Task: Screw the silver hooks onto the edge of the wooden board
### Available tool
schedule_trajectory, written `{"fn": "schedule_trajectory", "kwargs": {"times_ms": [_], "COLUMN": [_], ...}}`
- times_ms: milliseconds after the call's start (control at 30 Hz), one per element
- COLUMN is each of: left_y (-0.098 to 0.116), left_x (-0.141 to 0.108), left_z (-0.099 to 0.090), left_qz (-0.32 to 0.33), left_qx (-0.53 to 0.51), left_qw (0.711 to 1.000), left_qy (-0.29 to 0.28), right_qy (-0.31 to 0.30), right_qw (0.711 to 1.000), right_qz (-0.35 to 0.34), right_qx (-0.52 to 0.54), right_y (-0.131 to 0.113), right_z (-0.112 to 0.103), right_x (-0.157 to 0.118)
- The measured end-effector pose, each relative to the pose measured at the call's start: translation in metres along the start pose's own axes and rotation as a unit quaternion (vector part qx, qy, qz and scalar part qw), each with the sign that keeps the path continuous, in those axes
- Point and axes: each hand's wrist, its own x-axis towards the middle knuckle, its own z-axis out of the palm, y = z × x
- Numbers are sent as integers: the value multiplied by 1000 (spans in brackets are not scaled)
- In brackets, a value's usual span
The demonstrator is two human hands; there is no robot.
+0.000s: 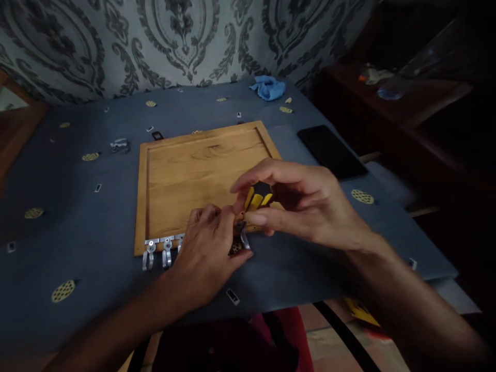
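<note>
A framed wooden board [194,178] lies on the cloth-covered table, with several silver metal hooks [166,249] attached along its near edge. My right hand [313,204] is closed around the handle of a short yellow-and-black screwdriver [259,196], held upright over the right part of that edge. Its tip is hidden by my fingers. Beside it, my left hand [207,248] rests on the near edge, with fingers and thumb closed about another metal hook [244,237]. This hand covers the middle of the hook row.
A loose metal hook [120,144] lies left of the board. To the right is a black phone [331,151]; a crumpled blue cloth [268,88] sits at the back. A patterned curtain [186,41] hangs behind the table, and dark shelving [395,113] stands on the right.
</note>
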Motion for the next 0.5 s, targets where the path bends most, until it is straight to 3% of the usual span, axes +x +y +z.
{"fn": "schedule_trajectory", "kwargs": {"times_ms": [133, 333, 500], "left_y": [0, -1, -1], "left_x": [0, -1, -1], "left_z": [-1, 1, 1], "left_qz": [5, 10, 11], "left_qx": [-25, -32, -27], "left_qw": [1000, 999, 1000], "left_qy": [4, 16, 10], "right_qy": [9, 125, 73], "right_qw": [1000, 983, 994], "right_qz": [-14, -119, -72], "right_qx": [-12, -69, -42], "right_y": [5, 18, 14], "right_z": [-6, 0, -6], "right_x": [-6, -3, -7]}}
